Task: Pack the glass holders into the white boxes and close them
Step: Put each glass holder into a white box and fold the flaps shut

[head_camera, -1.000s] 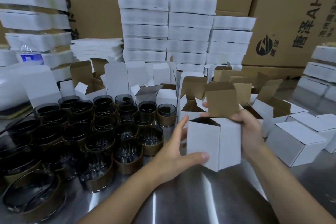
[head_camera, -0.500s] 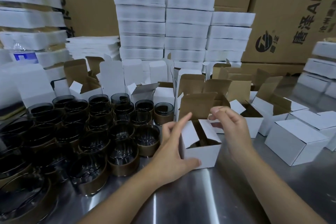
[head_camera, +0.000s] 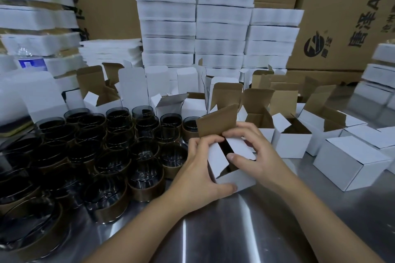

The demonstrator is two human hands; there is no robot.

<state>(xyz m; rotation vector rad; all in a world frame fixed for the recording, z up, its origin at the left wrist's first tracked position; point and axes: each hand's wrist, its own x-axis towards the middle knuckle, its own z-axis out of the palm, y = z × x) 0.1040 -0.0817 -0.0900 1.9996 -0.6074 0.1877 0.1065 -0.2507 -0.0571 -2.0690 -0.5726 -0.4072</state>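
Observation:
A small white box (head_camera: pixel 237 179) stands on the steel table in front of me, its brown-lined lid (head_camera: pixel 218 123) still upright. My left hand (head_camera: pixel 198 168) grips the box's left side and presses its left side flap inward. My right hand (head_camera: pixel 254 149) pushes the right side flap down over the dark opening. What is inside the box is hidden. Several dark glass holders with brown bands (head_camera: pixel 145 175) stand crowded to the left of the box.
Open white boxes (head_camera: pixel 292 141) stand behind and to the right, and a closed white box (head_camera: pixel 350 162) sits at the right. Tall stacks of flat white boxes (head_camera: pixel 192 28) and big brown cartons (head_camera: pixel 342 17) line the back. A water bottle (head_camera: pixel 30 60) stands far left.
The box has been set down on the table from being held up. Both hands have moved onto its top, and the two side flaps have folded inward.

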